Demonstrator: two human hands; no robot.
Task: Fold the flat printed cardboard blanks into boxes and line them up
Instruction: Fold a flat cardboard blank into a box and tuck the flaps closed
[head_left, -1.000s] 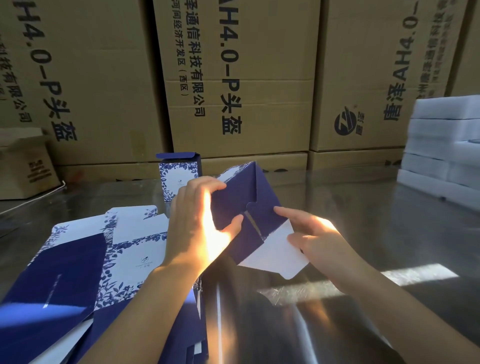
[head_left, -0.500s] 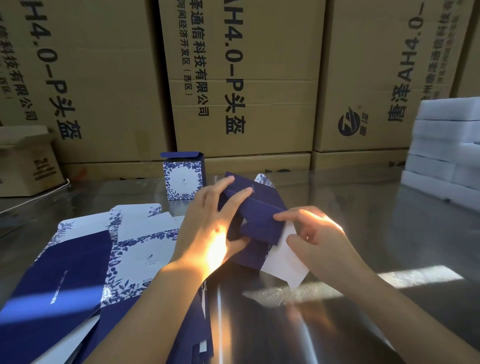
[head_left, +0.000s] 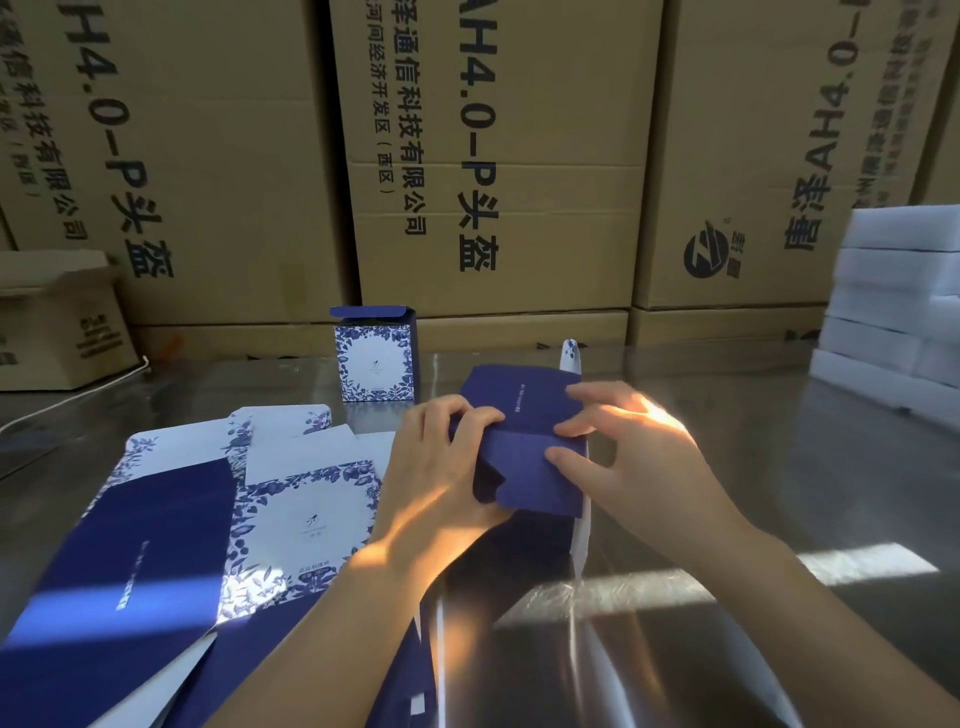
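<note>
Navy half-folded box (head_left: 522, 444) sits gripped between left hand (head_left: 441, 470) and right hand (head_left: 641, 460).

The shiny metal table (head_left: 779, 467) is holding a messy pile of flat blue and white blanks (head_left: 291, 499) on the left, while one folded box (head_left: 375, 364) is standing upright at the back and white blocks (head_left: 893, 270) are sitting stacked on the right.

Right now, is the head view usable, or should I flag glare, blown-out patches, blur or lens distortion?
Head view: usable; hard sunlight blows out the right hand and streaks the left hand; a glare band crosses the table; the wide-angle lens bows the cartons behind; the half-folded box is slightly soft but readable.
</note>
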